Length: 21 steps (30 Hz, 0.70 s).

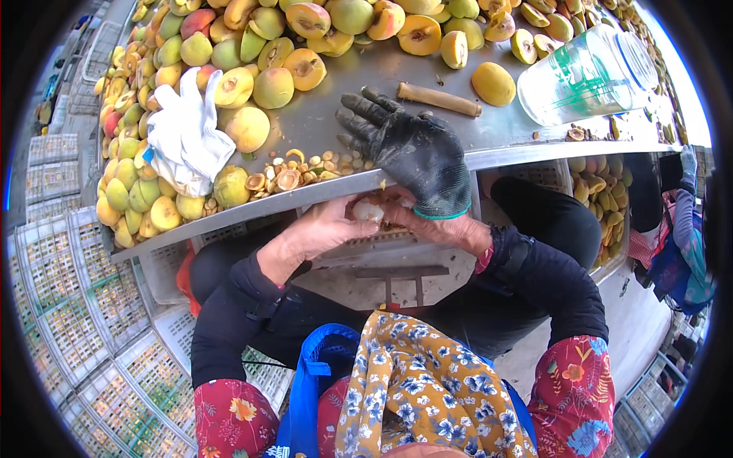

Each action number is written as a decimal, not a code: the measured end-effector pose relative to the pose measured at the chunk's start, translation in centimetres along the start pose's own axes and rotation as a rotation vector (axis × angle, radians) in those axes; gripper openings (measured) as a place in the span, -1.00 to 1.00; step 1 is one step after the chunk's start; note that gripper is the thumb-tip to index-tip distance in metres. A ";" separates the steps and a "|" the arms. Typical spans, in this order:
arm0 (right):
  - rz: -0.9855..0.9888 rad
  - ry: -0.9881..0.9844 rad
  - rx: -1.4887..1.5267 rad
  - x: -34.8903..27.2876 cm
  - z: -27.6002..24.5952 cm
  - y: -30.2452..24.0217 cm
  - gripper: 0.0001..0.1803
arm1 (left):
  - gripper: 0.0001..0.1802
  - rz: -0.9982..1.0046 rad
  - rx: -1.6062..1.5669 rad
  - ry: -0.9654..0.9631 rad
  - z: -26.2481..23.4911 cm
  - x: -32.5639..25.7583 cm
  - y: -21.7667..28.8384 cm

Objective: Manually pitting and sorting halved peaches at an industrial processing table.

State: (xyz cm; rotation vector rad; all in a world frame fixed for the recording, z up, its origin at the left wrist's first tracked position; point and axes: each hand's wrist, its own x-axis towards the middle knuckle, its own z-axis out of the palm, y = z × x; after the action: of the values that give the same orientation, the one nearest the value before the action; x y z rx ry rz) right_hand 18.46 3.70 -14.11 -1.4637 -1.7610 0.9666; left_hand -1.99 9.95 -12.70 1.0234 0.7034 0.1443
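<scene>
My left hand, bare, is closed with its fingertips around a small whitish, translucent thing just below the table's front edge. My right hand, also bare, meets it there, fingers bent in and pressed against the same thing; its exact kind does not show. A black glove with a teal cuff lies palm-down over the table edge, its cuff covering part of my right hand. On the fruit at the left rests a white glove. Pits and halved-fruit scraps lie along the edge near my left hand.
The metal table bears heaps of yellow-green halved fruit. A clear plastic jar lies tipped at the right, near a brown stick. Crates cover the floor at left; another person is at far right.
</scene>
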 end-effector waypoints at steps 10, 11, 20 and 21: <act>-0.359 0.333 -0.381 2.4 -1.4 -2.8 -0.63 | -0.39 0.012 0.087 0.038 -0.7 0.2 -1.0; -0.133 0.157 -0.155 1.7 -1.4 -2.6 -0.58 | -0.40 0.014 0.028 0.045 -0.5 0.2 -0.8; 0.055 -0.023 0.207 0.9 -0.4 -0.6 -0.49 | -0.40 -0.020 -0.039 0.084 -0.7 0.4 -1.1; 0.050 -0.022 0.225 0.8 -0.4 -0.6 -0.49 | -0.39 -0.047 -0.042 0.071 -0.8 0.5 -1.1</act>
State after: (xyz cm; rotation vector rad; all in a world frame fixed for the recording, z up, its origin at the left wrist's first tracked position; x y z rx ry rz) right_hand 18.39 4.50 -13.40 -1.3631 -1.5795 1.1699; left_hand -2.29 10.13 -14.07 0.9649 0.7855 0.1540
